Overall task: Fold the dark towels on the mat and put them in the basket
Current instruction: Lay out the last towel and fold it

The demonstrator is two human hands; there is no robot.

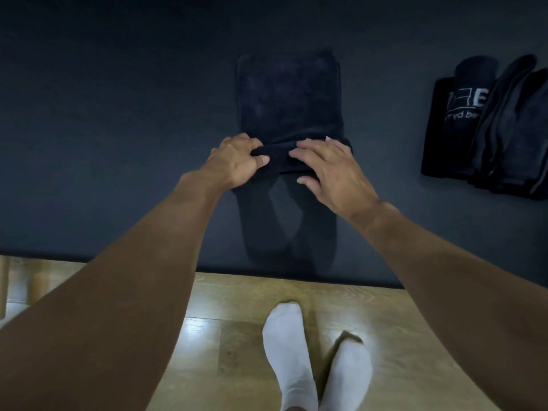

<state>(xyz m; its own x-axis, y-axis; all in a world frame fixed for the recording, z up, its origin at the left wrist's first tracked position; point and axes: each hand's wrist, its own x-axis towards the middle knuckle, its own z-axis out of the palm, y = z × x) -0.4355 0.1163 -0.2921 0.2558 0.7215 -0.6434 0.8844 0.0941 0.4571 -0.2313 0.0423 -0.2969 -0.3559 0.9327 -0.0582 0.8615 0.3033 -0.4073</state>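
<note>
Dark towel (289,96) lies flat mid-mat (103,114), its near end folded into a thick band. Left hand (237,161) pinches the band's left end between thumb and curled fingers. Right hand (329,170) rests on the right part, fingers spread, fairly straight. Far right: stacked dark cloths (513,129) touch a black lettered item (447,126), well apart from the towel, bare mat between. Wide bare mat on the left. Mat's near edge meets wood floor (237,307), white socks (287,351) near it.
</note>
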